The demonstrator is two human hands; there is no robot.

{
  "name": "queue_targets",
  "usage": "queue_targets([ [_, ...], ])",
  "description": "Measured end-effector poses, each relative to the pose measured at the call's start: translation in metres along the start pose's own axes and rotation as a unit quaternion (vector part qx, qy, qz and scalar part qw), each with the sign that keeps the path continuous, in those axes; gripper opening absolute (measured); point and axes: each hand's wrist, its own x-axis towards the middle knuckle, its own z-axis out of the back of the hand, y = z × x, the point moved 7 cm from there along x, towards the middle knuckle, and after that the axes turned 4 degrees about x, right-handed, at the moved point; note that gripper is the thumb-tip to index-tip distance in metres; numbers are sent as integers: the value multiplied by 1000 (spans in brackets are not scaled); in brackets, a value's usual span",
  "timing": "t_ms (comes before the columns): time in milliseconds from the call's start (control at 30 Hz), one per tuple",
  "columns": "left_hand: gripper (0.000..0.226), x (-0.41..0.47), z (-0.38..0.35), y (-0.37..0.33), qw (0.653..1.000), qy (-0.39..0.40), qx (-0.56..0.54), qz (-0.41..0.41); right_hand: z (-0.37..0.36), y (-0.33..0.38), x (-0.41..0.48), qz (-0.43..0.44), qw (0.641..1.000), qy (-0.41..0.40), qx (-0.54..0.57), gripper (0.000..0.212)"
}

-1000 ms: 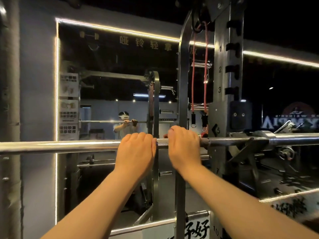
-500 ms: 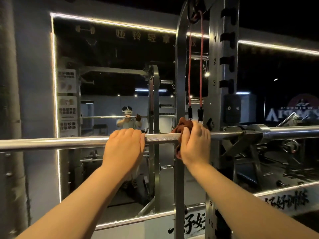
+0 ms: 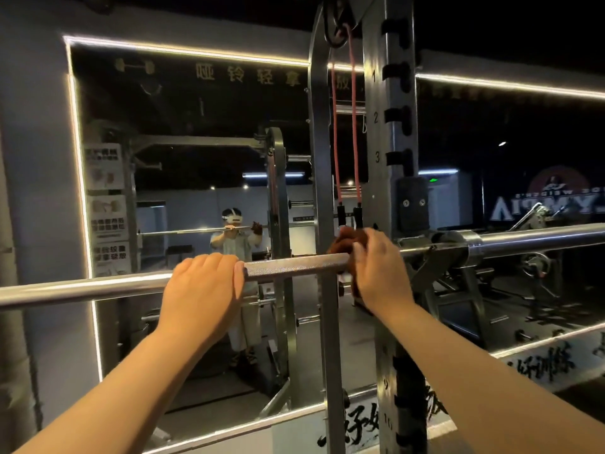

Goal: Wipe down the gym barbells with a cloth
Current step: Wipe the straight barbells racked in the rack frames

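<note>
While we faced the wall mirror (image 3: 183,126), one barbell (image 3: 294,264) ran across the whole view from the left edge to the right. Its smooth shaft lay to the left, a knurled stretch sat in the middle, and the thicker sleeve (image 3: 540,236) lay to the right, past the rack upright (image 3: 376,132). We had two bare hands on that bar and one cloth (image 3: 343,241).

Our left hand (image 3: 203,290) gripped the bar from above, with its fingers curled over the top where the smooth steel met the knurling. Our right hand (image 3: 381,270) sat further right, well apart from the left with bare knurling between them. It was closed around the rust-brown cloth, which was bunched on the bar and showed above and below our fingers. Whether the cloth went fully round the shaft, we could not tell.

One upright stood just behind the right hand. It carried the numerals 1, 2 and 3 down its upper part, with a dark slot beside each. Two red strands of a resistance band (image 3: 334,132) hung beside it from a hook above, and they ended in two black tips just over the cloth.

One light strip (image 3: 183,51) framed the mirror. In the glass we saw one reflected person (image 3: 234,244) wearing a white headset, with both hands up at a bar.
</note>
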Motion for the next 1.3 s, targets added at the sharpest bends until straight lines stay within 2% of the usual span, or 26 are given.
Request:
queue_targets([
  [100, 14, 1, -3, -2, 1000, 1, 5, 3, 15, -16, -2, -89, 992, -88, 23, 53],
  [167, 13, 3, -4, -4, 1000, 4, 14, 9, 4, 0, -3, -105, 991, -66, 43, 47],
  [267, 16, 3, -5, -5, 1000, 6, 18, 17, -22, 34, -11, 13, 999, 30, 24, 42],
  [333, 17, 3, -5, -4, 1000, 7, 19, 16, -20, 32, -9, 78, 995, 60, -8, 41],
  [367, 18, 3, -5, -4, 1000, 10, 18, 13, -14, 23, -6, 82, 995, 60, -23, 42],
  [433, 15, 3, -5, -4, 1000, 21, 14, 12, -2, -4, -1, 31, 999, 21, -31, 44],
  [500, 13, 4, -4, -5, 999, 30, 10, 14, 10, -24, 0, -56, 997, -60, 2, 48],
  [600, 14, 4, -4, -6, 999, 42, 10, 16, 1, -11, -5, -125, 983, -114, 76, 43],
  [667, 16, 3, -4, -5, 999, 44, 13, 18, -19, 19, -11, -90, 988, -75, 97, 39],
  [767, 17, 1, -3, -3, 999, 45, 9, 18, -38, 48, -28, 82, 996, -20, 30, 38],
  [833, 18, 1, -3, -2, 999, 43, 8, 17, -34, 34, -22, 110, 994, 12, 8, 42],
  [900, 18, 2, -3, -3, 999, 45, 15, 17, -21, 10, -14, 64, 998, 9, 6, 45],
  [967, 18, 3, -3, -4, 998, 47, 22, 20, -5, -7, -10, -22, 998, -45, 41, 47],
  [1033, 19, 3, -3, -5, 998, 48, 22, 27, -6, 1, -13, -77, 991, -80, 74, 44],
  [1067, 20, 4, -4, -5, 998, 49, 22, 30, -13, 13, -15, -76, 991, -71, 83, 42],
  [1100, 20, 4, -4, -5, 998, 51, 22, 31, -23, 30, -18, -54, 994, -47, 89, 41],
  [1233, 29, 2, -1, -6, 998, 58, 8, 31, -50, 77, -29, 142, 986, 78, 39, 36],
  [1300, 27, 1, 1, -6, 998, 60, -3, 30, -44, 70, -20, 176, 980, 97, -1, 36],
])
